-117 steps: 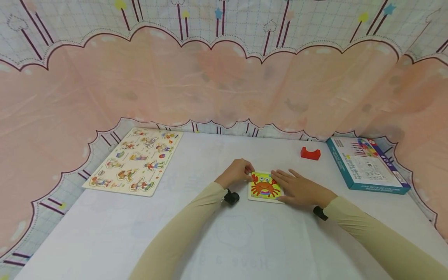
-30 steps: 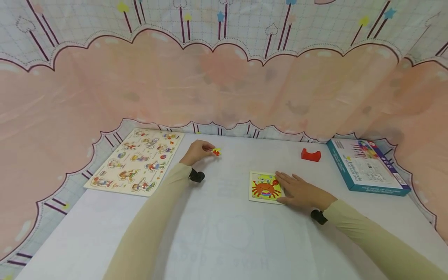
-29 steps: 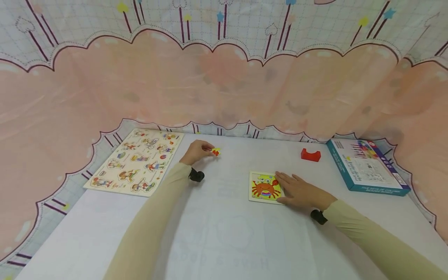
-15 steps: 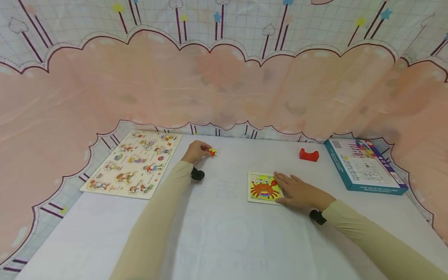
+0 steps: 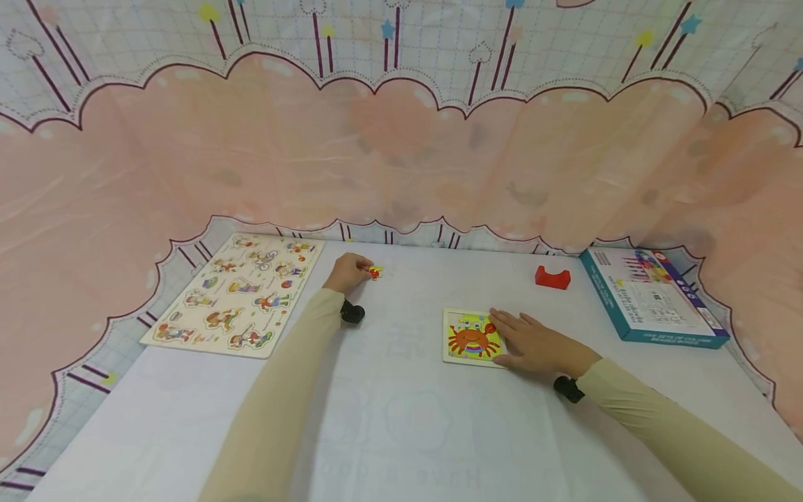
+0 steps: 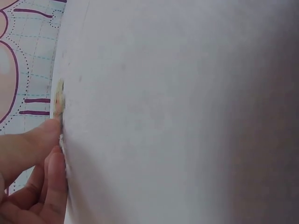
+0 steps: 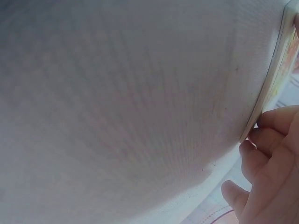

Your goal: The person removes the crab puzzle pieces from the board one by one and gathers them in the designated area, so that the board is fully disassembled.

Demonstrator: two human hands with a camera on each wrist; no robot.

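Near the far side of the table, my left hand point(image 5: 347, 272) pinches a small red and yellow puzzle piece point(image 5: 376, 272) between thumb and fingertips. In the left wrist view, the piece point(image 6: 59, 95) shows edge-on, close to the white tabletop. A square crab puzzle point(image 5: 475, 339) with a pale wooden frame lies flat in front of me. Its upper left corner shows a pale bare patch where no picture is seen. My right hand point(image 5: 539, 344) rests along the puzzle's right side with fingers extended, covering that edge. In the right wrist view, fingertips point(image 7: 275, 120) touch the frame's edge.
A large picture board point(image 5: 241, 293) with cartoon children lies at the left. A red notched block point(image 5: 553, 277) sits at the back right, beside a flat teal and white box point(image 5: 652, 296). A patterned cloth point(image 5: 401, 160) hangs behind the white table point(image 5: 401, 432).
My left hand has taken the piece from the puzzle's upper left corner and carried it away to the far left. Lately it shifts slightly leftward. My right hand stays on the puzzle.
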